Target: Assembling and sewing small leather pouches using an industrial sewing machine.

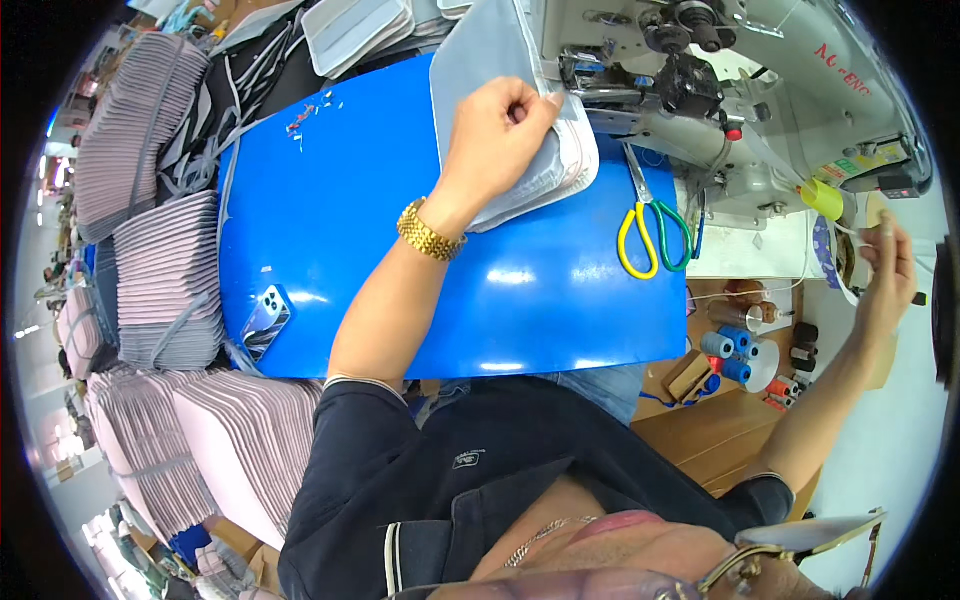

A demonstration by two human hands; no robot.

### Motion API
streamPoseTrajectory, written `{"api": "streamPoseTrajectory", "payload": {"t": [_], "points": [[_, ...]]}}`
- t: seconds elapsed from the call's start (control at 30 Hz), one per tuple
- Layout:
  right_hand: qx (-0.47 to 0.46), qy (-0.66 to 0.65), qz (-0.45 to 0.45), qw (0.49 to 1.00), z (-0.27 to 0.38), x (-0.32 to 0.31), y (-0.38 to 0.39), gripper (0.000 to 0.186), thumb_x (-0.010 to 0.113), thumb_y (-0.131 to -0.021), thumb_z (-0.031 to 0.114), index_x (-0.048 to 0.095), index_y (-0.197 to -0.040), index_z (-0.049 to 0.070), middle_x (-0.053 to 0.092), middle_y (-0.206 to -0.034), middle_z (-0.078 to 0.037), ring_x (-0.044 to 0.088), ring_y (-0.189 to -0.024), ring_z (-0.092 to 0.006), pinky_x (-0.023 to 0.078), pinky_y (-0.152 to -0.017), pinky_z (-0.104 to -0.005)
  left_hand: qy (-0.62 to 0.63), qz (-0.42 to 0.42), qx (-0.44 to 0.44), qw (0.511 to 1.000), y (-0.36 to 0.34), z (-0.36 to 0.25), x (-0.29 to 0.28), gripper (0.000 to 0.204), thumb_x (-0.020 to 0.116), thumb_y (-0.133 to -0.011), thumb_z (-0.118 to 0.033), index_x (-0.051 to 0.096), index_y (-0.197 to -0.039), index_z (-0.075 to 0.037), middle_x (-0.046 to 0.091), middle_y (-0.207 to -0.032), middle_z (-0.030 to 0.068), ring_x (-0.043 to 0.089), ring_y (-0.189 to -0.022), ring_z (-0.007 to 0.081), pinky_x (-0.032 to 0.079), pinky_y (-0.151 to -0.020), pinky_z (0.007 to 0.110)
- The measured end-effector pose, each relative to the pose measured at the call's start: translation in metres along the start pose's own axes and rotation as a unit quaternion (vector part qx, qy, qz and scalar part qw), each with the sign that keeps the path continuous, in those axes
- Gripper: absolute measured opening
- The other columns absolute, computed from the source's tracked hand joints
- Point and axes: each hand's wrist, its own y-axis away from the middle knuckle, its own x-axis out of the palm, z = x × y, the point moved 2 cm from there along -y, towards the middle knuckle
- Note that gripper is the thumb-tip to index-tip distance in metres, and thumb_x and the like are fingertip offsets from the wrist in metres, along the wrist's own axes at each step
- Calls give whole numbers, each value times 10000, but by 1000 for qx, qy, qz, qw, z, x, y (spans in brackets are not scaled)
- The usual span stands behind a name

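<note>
My left hand [500,135] has its fingers curled on a grey rounded padded panel [465,55], gripping it at the metal sewing machine head [690,90]. The panel lies on others on the blue tabletop [350,200]. At the far right, my right hand [885,255] has bent fingers on a thin white tape [848,290] beside a yellow funnel-shaped piece [822,200] on the machine. Scissors [650,230] with yellow and green handles lie right of the panels.
Strapped stacks of pink and grey panels [160,290] line the left. A phone [268,318] and thread scraps [305,125] lie on the tabletop. More grey pieces [355,30] lie behind. Thread spools [735,350] and a cardboard box [690,375] sit below at the right.
</note>
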Motion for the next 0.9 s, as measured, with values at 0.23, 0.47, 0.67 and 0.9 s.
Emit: {"api": "streamPoseTrajectory", "payload": {"t": [0.23, 0.47, 0.67, 0.9], "points": [[-159, 133, -146, 967, -20, -66, -132, 405, 617, -954, 314, 627, -1245, 32, 650, -1153, -109, 620, -1034, -156, 484, -911, -283, 31, -9, 5, 999, 5, 4, 2, 321, 652, -908, -246, 614, -736, 23, 540, -629, 11, 462, -617, 70, 385, -545, 259], [52, 58, -113, 991, -112, -148, -238, 461, 590, -954, 391, 634, -1209, 9, 647, -1128, -84, 617, -952, -151, 487, -891, -296, 40, -12, 7, 999, 1, 0, 6, 369, 667, -897, -274, 584, -684, 15, 516, -592, 9, 439, -580, 72, 368, -515, 267], [58, -80, -124, 987, -119, -105, -205, 464, 555, -984, 367, 594, -1199, -43, 656, -1101, -108, 633, -998, -188, 499, -893, -314, -9, -5, -4, 1000, -2, -2, 3, 388, 689, -866, -273, 535, -639, 2, 473, -556, 7, 401, -555, 77, 339, -488, 281], [111, -50, -25, 992, -63, -107, -220, 480, 463, -995, 365, 541, -1114, -93, 615, -943, -141, 593, -764, -203, 493, -619, -355, 41, -14, 15, 999, 12, 5, -13, 296, 689, -791, -143, 505, -614, 7, 486, -589, 99, 439, -504, 186, 358, -485, 337]]}}
